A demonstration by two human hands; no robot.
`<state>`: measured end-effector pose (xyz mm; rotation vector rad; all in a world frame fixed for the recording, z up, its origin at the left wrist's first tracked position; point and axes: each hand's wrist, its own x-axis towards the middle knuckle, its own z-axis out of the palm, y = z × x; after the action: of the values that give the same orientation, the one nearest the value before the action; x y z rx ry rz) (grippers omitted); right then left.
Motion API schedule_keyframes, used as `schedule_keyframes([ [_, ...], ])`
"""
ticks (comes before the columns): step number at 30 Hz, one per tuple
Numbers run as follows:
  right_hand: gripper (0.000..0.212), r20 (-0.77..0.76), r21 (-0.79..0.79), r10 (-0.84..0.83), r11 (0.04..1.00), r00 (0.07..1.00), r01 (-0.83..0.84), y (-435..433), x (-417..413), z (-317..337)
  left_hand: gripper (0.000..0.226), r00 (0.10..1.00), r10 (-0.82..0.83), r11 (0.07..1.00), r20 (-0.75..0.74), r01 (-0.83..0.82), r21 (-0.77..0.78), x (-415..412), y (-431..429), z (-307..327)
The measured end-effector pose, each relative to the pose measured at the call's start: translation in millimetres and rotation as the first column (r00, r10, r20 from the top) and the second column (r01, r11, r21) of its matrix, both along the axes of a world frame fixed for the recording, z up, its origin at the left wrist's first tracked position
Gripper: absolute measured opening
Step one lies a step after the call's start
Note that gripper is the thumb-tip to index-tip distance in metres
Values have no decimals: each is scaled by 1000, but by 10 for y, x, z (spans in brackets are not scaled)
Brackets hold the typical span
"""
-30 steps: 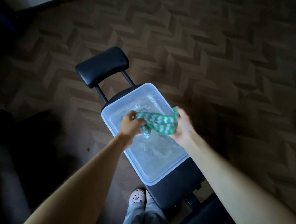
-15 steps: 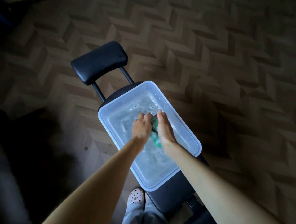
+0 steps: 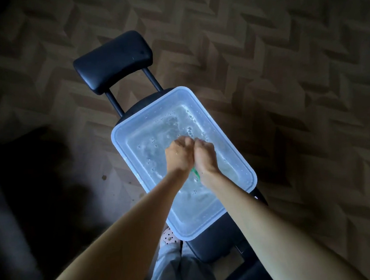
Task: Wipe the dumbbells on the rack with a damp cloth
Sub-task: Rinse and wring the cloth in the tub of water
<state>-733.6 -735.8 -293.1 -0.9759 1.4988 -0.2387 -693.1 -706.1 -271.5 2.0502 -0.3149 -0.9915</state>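
Cloth (image 3: 196, 174) between left hand (image 3: 179, 157), right hand (image 3: 206, 157) — over tub (image 3: 155, 124)

A single head-worn view is given, aimed steeply down from above and behind the left grip (image 3: 179, 156) and right grip (image 3: 205, 157), held close at mid-frame; the bench (image 3: 212, 247) is framed beneath and beyond them, the floor (image 3: 285, 62) around
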Motion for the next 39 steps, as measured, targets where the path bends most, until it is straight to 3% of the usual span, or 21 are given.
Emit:
schedule_keyframes([
  [7, 37, 117, 77, -40, 997, 992, 31, -65, -54, 11, 42, 999, 35, 992, -40, -30, 121, 4, -94, 9],
  [13, 26, 64, -1, 165, 986, 984, -166, -124, -41, 135, 37, 961, 231, 963, -155, -203, 179, 69, -124, -20],
  [15, 8, 167, -21, 194, 981, 967, -193, -142, -85, 195, 31, 910, 336, 931, -241, -283, 229, 141, -129, -41],
  [18, 29, 317, -53, 277, 960, 907, -274, -155, -166, 208, 34, 754, 469, 883, -460, -403, 240, 197, -123, 35],
  [20, 25, 288, -82, 335, 942, 897, -326, -114, -169, 202, 39, 638, 455, 879, -621, -434, 198, 190, -111, 124],
  [22, 16, 160, -162, 296, 949, 942, -271, -98, -158, 178, 42, 676, 350, 929, -648, -339, 148, 166, -98, 159],
  [24, 14, -15, -239, 254, 938, 967, -250, -119, -132, 151, 37, 842, 209, 978, -498, -172, 119, 148, -79, 151],
  [26, 16, -61, -190, 188, 962, 980, -196, -147, -84, 178, 31, 967, 64, 997, -248, -52, 55, 121, -73, 129],
  [30, 24, -27, -28, 118, 992, 993, -119, -138, 57, 200, 23, 978, -110, 994, 178, 109, 16, 23, -30, 110],
  [33, 39, -31, 6, 167, 986, 985, -167, -75, 107, 198, 28, 977, -35, 999, 213, 27, 40, 61, -18, 28],
  [39, 33, 35, 173, 72, 982, 997, -77, -132, 55, 146, 50, 989, -25, 997, 147, 14, 79, 100, -73, 20],
])
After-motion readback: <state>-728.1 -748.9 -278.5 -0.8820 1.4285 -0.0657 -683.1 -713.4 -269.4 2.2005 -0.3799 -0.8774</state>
